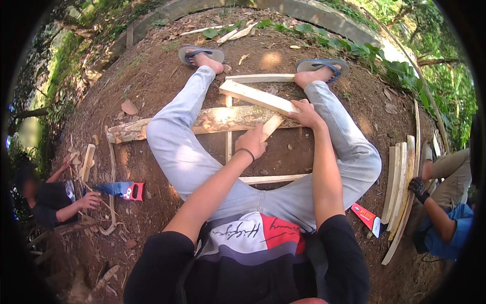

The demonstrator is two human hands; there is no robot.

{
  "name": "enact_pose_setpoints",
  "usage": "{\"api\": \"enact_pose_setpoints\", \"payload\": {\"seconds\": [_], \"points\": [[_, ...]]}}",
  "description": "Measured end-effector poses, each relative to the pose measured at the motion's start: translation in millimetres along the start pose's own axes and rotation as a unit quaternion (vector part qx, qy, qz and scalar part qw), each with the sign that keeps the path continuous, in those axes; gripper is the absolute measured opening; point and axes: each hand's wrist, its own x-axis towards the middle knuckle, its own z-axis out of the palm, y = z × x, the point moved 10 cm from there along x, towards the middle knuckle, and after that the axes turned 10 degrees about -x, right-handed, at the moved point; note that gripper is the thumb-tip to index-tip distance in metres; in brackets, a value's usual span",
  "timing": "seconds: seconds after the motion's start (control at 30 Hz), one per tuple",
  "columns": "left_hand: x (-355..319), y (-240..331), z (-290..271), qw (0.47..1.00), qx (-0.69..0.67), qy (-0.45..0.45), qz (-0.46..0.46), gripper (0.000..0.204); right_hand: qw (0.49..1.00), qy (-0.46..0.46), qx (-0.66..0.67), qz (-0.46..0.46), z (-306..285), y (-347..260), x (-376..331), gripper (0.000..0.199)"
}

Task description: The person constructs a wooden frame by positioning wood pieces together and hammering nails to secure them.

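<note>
Right hand (305, 112) clasping the squared timber (255, 95) by its near end, right there above the log (223, 119); the long axis slants off leftward, beyond the log. Left hand (251, 142), farther from that timber, wraps a short batten (272, 126) this side of the log. Jeans-clad legs (174, 137) hem the log; brown soil (273, 61) stretches past it.

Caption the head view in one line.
Left hand grips a wooden stick and right hand a wooden plank over a mottled log.

Pale wooden bar (255, 96) aslant beside shorter stick (272, 126)
</note>
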Motion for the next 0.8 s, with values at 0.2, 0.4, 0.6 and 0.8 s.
{"api": "enact_pose_setpoints", "payload": {"seconds": [0.2, 0.4, 0.6, 0.8], "points": [[-1, 6, -1, 1.0, 0.006, -0.013, -0.008, 0.052, 1.0, 0.003, -0.003, 0.026, 6, 12, 6, 0.061], [0, 0, 1, 1.0, -0.003, -0.007, -0.02, 0.05, 0.999, 0.014, 0.034, 0.023, 15, 18, 8, 0.063], [0, -1, -1, 1.0, -0.028, -0.003, 0.001, 0.047, 0.998, 0.03, 0.045, 0.013, 10, 12, 6, 0.063], [5, -1, 0, 1.0, -0.024, -0.007, 0.002, 0.044, 0.998, 0.047, 0.026, 0.016, 4, 4, 7, 0.061]]}}
